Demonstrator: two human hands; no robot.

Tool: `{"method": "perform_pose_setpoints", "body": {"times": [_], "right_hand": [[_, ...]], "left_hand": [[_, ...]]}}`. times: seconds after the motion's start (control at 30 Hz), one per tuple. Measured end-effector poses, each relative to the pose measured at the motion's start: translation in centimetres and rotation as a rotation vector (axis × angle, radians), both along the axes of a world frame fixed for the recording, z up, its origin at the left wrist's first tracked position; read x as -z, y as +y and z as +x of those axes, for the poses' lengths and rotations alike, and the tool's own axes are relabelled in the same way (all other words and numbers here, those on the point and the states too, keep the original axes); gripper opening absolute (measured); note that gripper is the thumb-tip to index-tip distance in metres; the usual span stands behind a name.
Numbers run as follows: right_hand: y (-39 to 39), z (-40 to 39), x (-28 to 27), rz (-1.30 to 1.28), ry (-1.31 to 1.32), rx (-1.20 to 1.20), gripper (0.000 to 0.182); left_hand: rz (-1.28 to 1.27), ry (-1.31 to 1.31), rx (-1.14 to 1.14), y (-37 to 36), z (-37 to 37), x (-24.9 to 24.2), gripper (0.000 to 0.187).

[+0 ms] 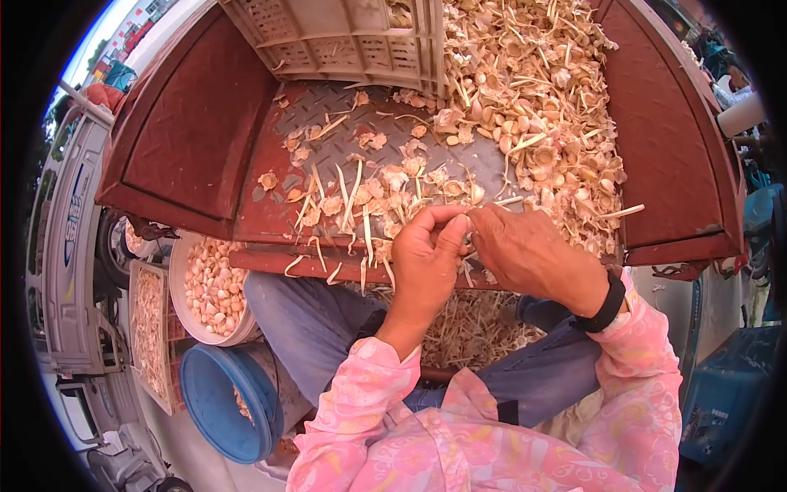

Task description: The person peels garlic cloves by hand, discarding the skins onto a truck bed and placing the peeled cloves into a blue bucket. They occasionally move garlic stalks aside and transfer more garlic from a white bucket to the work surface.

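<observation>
Both of my hands meet over the near edge of the red metal truck bed. My left hand is closed, its thumb and forefinger pinched together. Against its fingertips, my right hand is also closed, with the fingers bent inward. A small greyish bit shows between the fingers; what they hold is mostly hidden. Just beyond my hands lie dry garlic skins and stalks. A large heap of garlic cloves and husks spreads up and to the right.
A tilted plastic crate stands on the bed. To the left are a white bucket of garlic cloves, a filled crate and a blue bucket. Husks cover the ground between my legs. A parked vehicle is farther left.
</observation>
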State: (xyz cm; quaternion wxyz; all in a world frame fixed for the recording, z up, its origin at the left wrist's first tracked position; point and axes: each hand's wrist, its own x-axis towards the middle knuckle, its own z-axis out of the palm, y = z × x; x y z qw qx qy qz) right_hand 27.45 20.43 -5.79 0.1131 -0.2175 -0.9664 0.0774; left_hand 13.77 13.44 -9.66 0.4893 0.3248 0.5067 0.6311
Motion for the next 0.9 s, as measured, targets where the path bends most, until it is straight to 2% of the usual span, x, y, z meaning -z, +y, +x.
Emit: {"method": "perform_pose_setpoints", "body": {"times": [0.1, 0.2, 0.27, 0.37, 0.43, 0.53, 0.57, 0.63, 0.77, 0.87, 0.9], "right_hand": [[-0.2, 0.0, 0.5, 0.061, -0.020, 0.017, 0.024], [-0.4, 0.1, 1.0, 0.249, -0.046, -0.007, 0.018], [-0.2, 0.0, 1.3, 0.113, 0.012, 0.030, 0.016], [1.5, 0.5, 1.6, -0.082, 0.125, 0.109, 0.015], [3.1, 1.5, 1.5, -0.245, 0.242, 0.170, 0.016], [4.1, 2.4, 1.2, -0.079, 0.157, 0.315, 0.015], [4.1, 2.7, 1.1, -0.066, 0.002, 0.383, 0.019], [4.4, 3.1, 1.6, -0.033, 0.007, 0.398, 0.022], [3.9, 2.4, 0.5, -0.083, 0.178, 0.411, 0.026], [1.7, 0.2, -1.5, -0.348, 0.218, 0.283, 0.024], [1.3, -0.8, -2.2, -0.329, 0.182, 0.161, 0.024]], "left_hand": [[-0.024, 0.044, -0.022, -0.2, 0.4, 0.1, 0.018], [-0.008, 0.144, -0.005, -0.2, 0.6, 0.6, 0.018], [0.057, 0.248, -0.012, -0.4, 0.9, 1.4, 0.018], [0.070, 0.116, 0.067, -0.8, 0.5, 0.4, 0.018], [0.011, -0.089, 0.178, -1.3, 0.1, -0.3, 0.017], [-0.028, -0.354, 0.235, -1.6, -0.1, -0.5, 0.019], [-0.033, -0.436, 0.239, -1.7, -0.1, -0.5, 0.019], [-0.067, -0.555, 0.240, -1.9, -0.2, -0.1, 0.021], [-0.184, -0.746, 0.260, -2.1, 0.3, 0.7, 0.024], [-0.278, -0.963, 0.254, -1.2, 1.1, -0.6, 0.029], [-0.217, -1.023, 0.231, -1.3, 1.4, 0.3, 0.034]]}}
